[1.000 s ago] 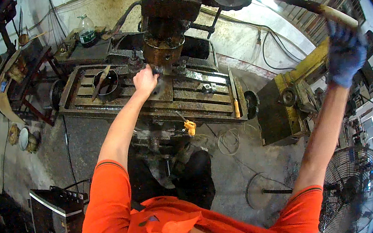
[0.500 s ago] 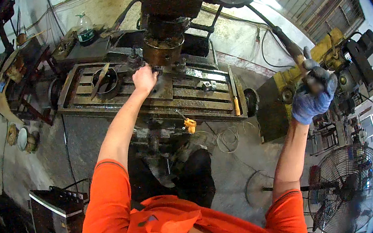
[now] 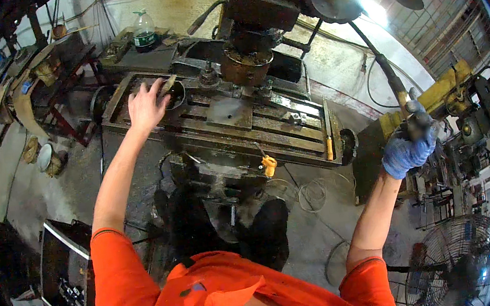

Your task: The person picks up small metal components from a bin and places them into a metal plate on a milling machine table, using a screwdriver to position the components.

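My bare left hand [image 3: 148, 106] is over the left end of the machine table [image 3: 193, 127], fingers spread. It is beside a dark round bowl [image 3: 177, 100], and a flat wooden stick or brush handle [image 3: 169, 84] rises by its fingertips; no grip on it shows. My right hand [image 3: 412, 143], in a blue-grey glove, is raised and closed around the lower end of a long lever [image 3: 392, 79]. A dark blurred patch hides part of its grip. A flat metal plate [image 3: 229, 112] lies under the milling machine's spindle head [image 3: 247, 65].
A small metal block [image 3: 293, 118] and a yellow-handled file [image 3: 329, 146] are at the table's right. A yellow-handled tool [image 3: 269, 165] hangs at its front edge. A clear bottle [image 3: 144, 30] stands behind. A fan [image 3: 460, 261] is low right, and an open box [image 3: 68, 276] low left.
My left hand has moved left from beside the spindle to the bowl, and its fingers have spread. The view has shifted left. My right hand stays on the lever.
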`<move>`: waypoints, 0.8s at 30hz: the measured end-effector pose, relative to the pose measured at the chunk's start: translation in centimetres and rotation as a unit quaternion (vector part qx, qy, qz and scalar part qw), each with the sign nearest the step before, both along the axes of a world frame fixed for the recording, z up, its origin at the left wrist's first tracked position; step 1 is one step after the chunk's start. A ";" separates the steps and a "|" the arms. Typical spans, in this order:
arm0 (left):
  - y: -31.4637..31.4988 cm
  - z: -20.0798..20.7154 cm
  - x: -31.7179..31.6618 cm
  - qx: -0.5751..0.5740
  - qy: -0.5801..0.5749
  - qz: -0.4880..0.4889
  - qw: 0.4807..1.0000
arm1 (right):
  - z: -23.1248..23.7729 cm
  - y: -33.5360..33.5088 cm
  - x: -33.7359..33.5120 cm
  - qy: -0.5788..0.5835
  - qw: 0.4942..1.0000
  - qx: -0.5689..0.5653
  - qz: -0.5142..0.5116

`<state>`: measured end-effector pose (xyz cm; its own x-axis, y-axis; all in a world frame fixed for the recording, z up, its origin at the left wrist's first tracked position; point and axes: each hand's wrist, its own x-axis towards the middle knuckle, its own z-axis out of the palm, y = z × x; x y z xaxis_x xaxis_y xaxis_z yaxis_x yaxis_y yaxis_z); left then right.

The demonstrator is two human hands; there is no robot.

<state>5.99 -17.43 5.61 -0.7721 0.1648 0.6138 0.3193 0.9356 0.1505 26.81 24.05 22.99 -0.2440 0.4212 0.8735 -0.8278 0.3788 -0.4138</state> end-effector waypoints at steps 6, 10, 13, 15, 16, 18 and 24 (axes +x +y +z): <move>-4.3 -4.1 -2.1 -0.029 -0.104 -0.086 0.990 | 0.9 -0.3 -0.4 0.008 0.999 0.001 -0.051; -4.1 -3.9 -1.7 0.030 -0.048 -0.095 0.994 | 1.3 -0.1 -0.1 -0.005 0.999 0.001 -0.041; -5.3 -5.1 -1.5 0.146 -0.023 -0.088 0.985 | 1.3 -0.5 -0.3 -0.006 0.994 0.019 -0.103; -5.6 -5.0 -1.2 0.256 -0.078 -0.078 0.960 | 1.0 0.1 -0.3 -0.001 0.997 0.012 -0.077; -6.0 -4.9 -1.1 0.319 -0.138 -0.067 0.935 | 0.9 0.3 -0.3 0.002 0.998 0.009 -0.064; -6.0 -4.6 -0.6 0.535 -0.258 -0.057 0.802 | 0.9 -0.2 -0.2 0.001 0.999 -0.025 -0.021; -5.9 -4.8 -0.1 0.480 -0.162 -0.103 0.856 | 1.0 -0.2 -0.4 0.004 0.995 0.039 -0.088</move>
